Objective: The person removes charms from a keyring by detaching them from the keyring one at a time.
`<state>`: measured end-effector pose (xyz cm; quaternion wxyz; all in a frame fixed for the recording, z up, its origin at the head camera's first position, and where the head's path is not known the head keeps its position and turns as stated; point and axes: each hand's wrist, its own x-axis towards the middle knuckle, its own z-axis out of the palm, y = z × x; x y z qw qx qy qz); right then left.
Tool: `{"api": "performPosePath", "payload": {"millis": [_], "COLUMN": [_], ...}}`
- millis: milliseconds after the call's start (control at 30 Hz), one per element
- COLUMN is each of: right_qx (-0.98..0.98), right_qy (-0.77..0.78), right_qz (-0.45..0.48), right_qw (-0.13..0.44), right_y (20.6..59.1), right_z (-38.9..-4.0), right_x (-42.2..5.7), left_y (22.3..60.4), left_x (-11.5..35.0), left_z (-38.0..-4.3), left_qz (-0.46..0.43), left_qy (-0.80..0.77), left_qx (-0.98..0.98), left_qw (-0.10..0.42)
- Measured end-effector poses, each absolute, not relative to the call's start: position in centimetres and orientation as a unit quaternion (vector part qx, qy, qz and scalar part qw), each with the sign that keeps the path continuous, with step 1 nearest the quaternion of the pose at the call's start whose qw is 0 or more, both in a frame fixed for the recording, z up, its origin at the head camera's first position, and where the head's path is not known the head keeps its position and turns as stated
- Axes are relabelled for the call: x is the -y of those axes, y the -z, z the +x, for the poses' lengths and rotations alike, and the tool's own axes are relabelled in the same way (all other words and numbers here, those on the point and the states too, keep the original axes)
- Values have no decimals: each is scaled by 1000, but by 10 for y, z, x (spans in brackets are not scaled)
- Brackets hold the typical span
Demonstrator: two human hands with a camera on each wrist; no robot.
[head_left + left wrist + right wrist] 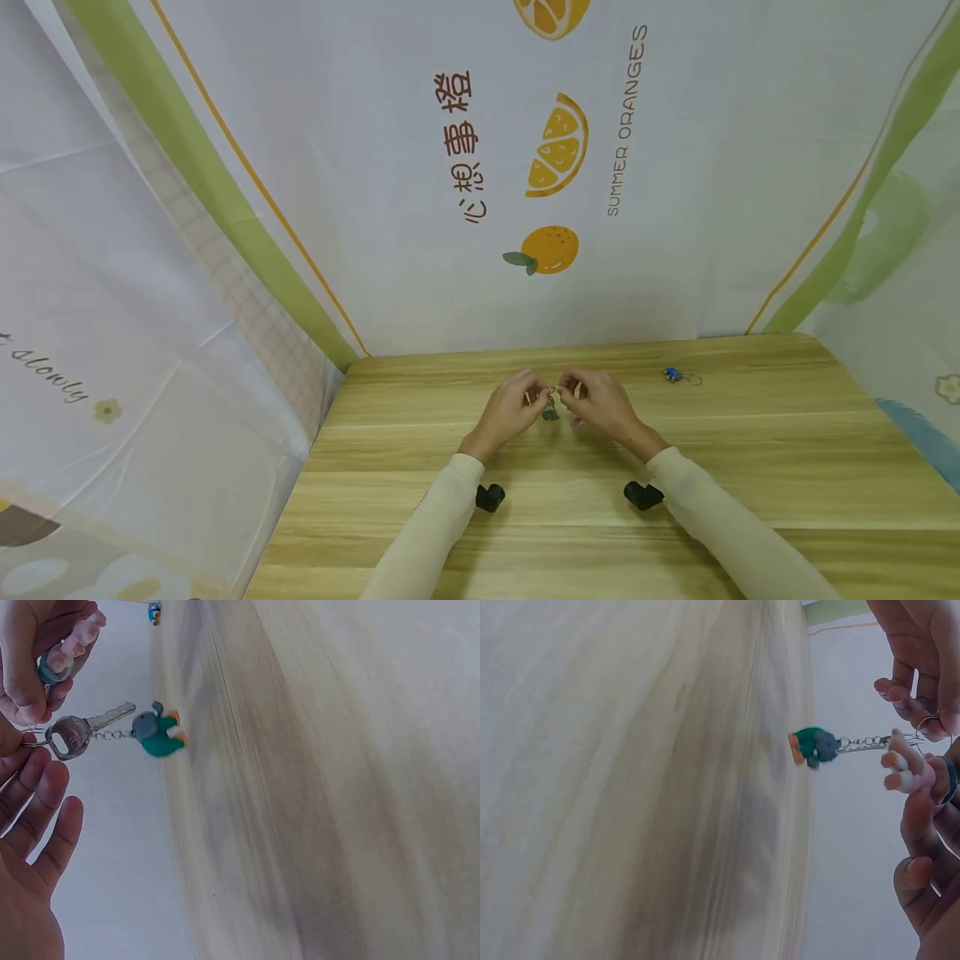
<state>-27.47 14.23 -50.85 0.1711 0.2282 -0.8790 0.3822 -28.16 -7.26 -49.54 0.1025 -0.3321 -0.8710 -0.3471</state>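
Observation:
Above the table my left hand [513, 406] pinches a metal split ring [34, 736] between thumb and fingertip. From the ring hang a silver key [70, 738] and, on a short chain, a small animal figure [156, 733] with a green body, grey head and orange feet. My right hand [600, 404] faces it, its thumb and finger pinching at the same ring. A pink and white figure [907, 771] with a teal band [949, 780] hangs against the right hand's fingers. How the pink figure is attached is hidden by the fingers.
A blue figure keychain [672, 375] with its own ring lies on the wooden table [420, 400], right of my hands toward the back. Two black pieces [491, 498] show beside the sleeves. A white cloth [375, 208] printed with oranges hangs behind the table.

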Motion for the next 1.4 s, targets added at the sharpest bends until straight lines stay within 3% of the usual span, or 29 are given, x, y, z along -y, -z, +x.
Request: {"api": "performPosePath", "payload": {"millis": [1400], "right_qx": [882], "right_qy": [-385], "right_qz": [224], "right_qw": [152], "right_y": [505], "right_z": [-276], "right_x": [-140], "left_y": [496], "left_x": [73], "left_z": [-283], "left_qz": [-332], "left_qy": [339], "left_qx": [872], "left_qw": [120]}}
